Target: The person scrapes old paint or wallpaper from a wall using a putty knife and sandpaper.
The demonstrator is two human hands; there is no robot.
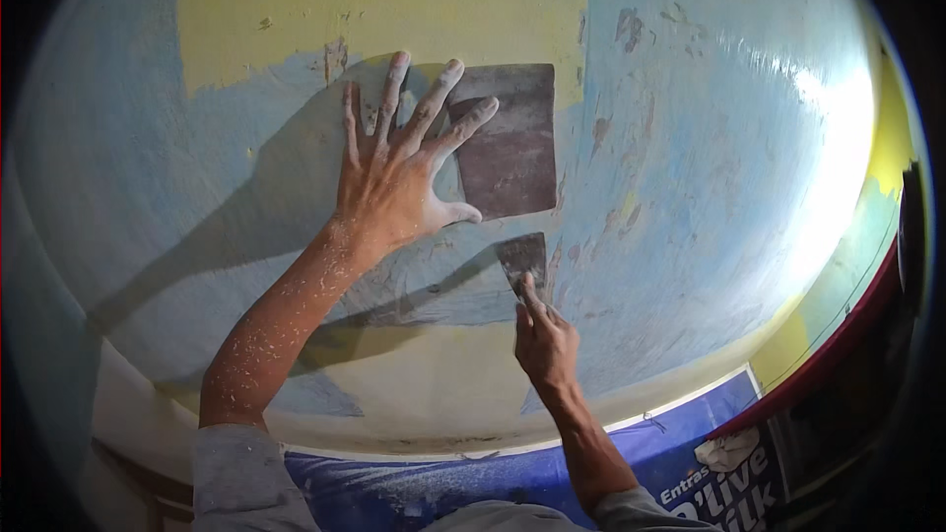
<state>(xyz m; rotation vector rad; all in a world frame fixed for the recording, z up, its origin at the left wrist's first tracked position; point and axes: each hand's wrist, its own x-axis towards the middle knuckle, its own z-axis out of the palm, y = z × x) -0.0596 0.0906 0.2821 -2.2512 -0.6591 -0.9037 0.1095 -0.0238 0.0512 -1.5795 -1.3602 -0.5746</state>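
Observation:
My left hand (399,172) lies on the wall with its fingers spread. Its index fingertip and thumb overlap the left side of a dark brown, roughly square sheet (517,153), which looks like sandpaper and has pale dust smears. Just below that sheet, my right hand (545,340) grips a scraper (522,256) whose wide dark blade points up against or close to the wall. The handle is mostly hidden in my fingers. Pale dust and flakes cover my left fingers and forearm.
The wall (680,187) is worn blue-grey with yellow patches and scraped brown marks. Strong light glares at the right. Along the wall's foot lies a blue printed banner (434,483). A dark red edge (828,360) curves at the right, beside dark, unclear things.

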